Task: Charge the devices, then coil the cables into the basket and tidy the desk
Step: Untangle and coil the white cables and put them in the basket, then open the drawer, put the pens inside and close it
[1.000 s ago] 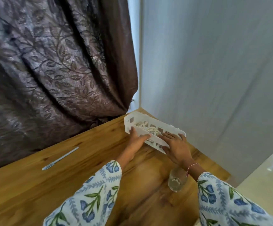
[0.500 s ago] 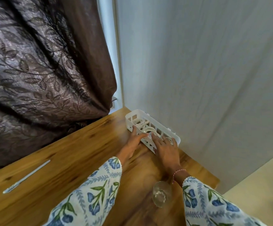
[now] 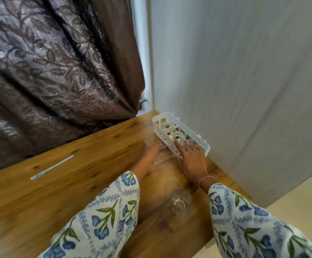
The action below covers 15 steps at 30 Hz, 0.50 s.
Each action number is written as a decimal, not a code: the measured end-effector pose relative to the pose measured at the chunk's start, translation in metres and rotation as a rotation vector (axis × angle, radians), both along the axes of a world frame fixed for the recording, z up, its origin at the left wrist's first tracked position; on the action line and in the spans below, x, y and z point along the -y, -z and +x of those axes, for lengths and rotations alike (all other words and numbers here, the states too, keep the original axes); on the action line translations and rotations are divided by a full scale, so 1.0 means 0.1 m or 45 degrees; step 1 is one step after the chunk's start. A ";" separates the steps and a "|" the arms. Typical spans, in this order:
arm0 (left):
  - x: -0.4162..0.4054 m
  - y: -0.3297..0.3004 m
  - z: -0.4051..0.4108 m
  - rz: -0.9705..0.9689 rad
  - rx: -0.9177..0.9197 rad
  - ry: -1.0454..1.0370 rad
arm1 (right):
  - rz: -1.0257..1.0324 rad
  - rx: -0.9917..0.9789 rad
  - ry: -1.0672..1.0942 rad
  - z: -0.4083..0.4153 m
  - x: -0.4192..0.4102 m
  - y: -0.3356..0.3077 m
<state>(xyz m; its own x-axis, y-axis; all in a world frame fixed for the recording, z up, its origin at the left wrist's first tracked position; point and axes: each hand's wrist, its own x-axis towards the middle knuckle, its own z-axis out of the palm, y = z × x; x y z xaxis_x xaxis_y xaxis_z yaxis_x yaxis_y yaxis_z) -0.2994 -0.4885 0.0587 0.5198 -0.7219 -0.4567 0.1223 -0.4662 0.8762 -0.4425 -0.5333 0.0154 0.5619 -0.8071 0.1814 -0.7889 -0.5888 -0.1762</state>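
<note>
white basket holds coiled cables at the desk's far corner

white plastic, slotted along its sides, one basket (image 3: 203, 146) sits on the wooden desk (image 3: 76, 183) at the far corner, its long side just beside the pale wall (image 3: 244, 71). inside the basket lie coiled white cables (image 3: 172, 132), bunched in what look like two loops, though the exact count cannot be told. two hands reach toward the basket. the right hand (image 3: 192, 161) lies flat against the near wall of the basket, fingers straight and spread, with the fingertips (image 3: 177, 143) over the rim beside the cables. the left hand (image 3: 149, 155), blurred, rests on the desk just left of the basket, fingers loosely extended and gripping nothing; whether it touches the basket cannot be told. both arms wear sleeves with a blue floral print, and one beaded bracelet (image 3: 204, 178) circles the right wrist. one clear glass (image 3: 181, 201) stands on the desk nearer the person than the basket, between the two forearms. one white pen (image 3: 51, 167) lies on the desk well to the left of the basket. one dark leaf-patterned curtain (image 3: 58, 71) hangs behind the desk, left of the basket.
</note>
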 end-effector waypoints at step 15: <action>-1.61 -0.07 -0.03 0.061 0.742 -0.123 | -0.302 0.341 -0.208 0.28 -0.76 -0.70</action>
<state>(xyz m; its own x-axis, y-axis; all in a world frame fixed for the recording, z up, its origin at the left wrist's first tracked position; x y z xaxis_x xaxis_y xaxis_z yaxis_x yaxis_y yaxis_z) -0.3024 -0.3277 0.0655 0.7569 -0.6447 -0.1068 -0.3293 -0.5175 0.7898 -0.4150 -0.4571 0.0854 0.5871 -0.6289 0.5098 -0.6260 -0.7519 -0.2067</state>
